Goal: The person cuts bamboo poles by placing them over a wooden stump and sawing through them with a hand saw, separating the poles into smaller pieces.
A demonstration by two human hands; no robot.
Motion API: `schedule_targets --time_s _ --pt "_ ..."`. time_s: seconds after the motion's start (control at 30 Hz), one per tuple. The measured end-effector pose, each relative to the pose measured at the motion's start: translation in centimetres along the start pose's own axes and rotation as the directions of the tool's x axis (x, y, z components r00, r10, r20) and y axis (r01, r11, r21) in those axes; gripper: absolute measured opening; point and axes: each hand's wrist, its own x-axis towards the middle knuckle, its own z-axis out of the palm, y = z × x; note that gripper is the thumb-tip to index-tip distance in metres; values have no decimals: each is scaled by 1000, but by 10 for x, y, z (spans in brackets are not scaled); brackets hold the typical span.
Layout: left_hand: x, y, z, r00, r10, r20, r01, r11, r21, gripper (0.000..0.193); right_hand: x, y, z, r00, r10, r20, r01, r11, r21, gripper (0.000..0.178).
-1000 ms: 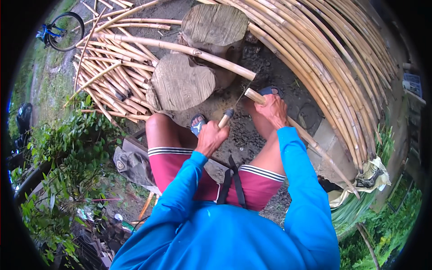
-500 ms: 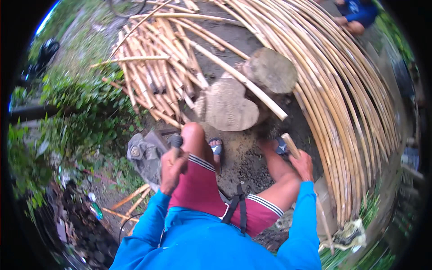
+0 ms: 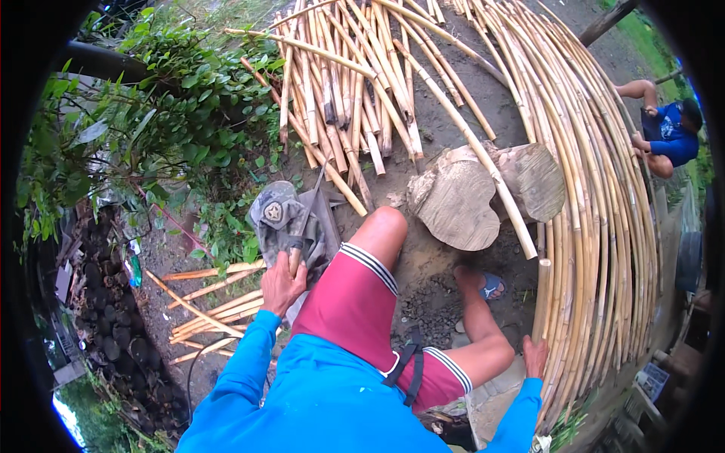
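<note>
My left hand is closed around the wooden handle of a long knife. Its thin dark blade points away from me, over a camouflage cloth with a star patch. My right hand, low on the right, is wrapped round a bamboo pole. The pole's cut end points away from me, alongside the row of long poles. Two cut log blocks stand ahead of my knees, with a loose bamboo pole lying slanted across them.
Long bamboo poles curve down the right side. A pile of shorter poles lies ahead. Several split pieces are on the ground at the left, below leafy plants. Another person in blue crouches at the far right.
My view has swung left, so the logs and poles sit farther right. The knife blade now shows against the cloth. My right hand has lowered the pole beside the long row.
</note>
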Motion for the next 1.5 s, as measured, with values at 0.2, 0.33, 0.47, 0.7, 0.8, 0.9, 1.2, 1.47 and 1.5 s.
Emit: schedule_targets --time_s 0.2,0.33,0.47,0.7,0.8,0.9,1.2,1.47,1.5 --pt "5 12 -12 971 215 -103 -205 974 98 37 -2 -189 -97 680 -68 730 -427 772 470 30" --pt "-15 101 -50 915 403 -4 -374 846 -379 41 -6 -301 -130 323 -319 891 -553 701 451 37" --pt "-67 206 -3 491 802 339 -354 540 -764 62 3 -387 -139 254 -582 772 -455 633 627 43" --pt "-108 239 78 93 765 637 415 552 -723 41 21 -433 -104 422 -668 613 -341 510 790 55" --pt "-106 210 82 138 747 650 502 513 -697 40 93 -377 -55 762 -636 -122 642 718 271 60" --pt "-96 210 78 166 771 615 556 442 -704 41 149 -261 -9 936 -318 -150 310 948 -72 53" --pt "12 254 24 428 563 706 698 290 -655 62 134 -239 -10 922 -258 288 204 957 206 44" --pt "-4 254 83 559 549 622 807 -188 -559 45 38 -117 -168 530 -58 846 -452 825 340 40" --pt "-5 256 82 548 547 633 815 -179 -551 45 21 -104 -182 481 -42 876 -505 803 316 39"
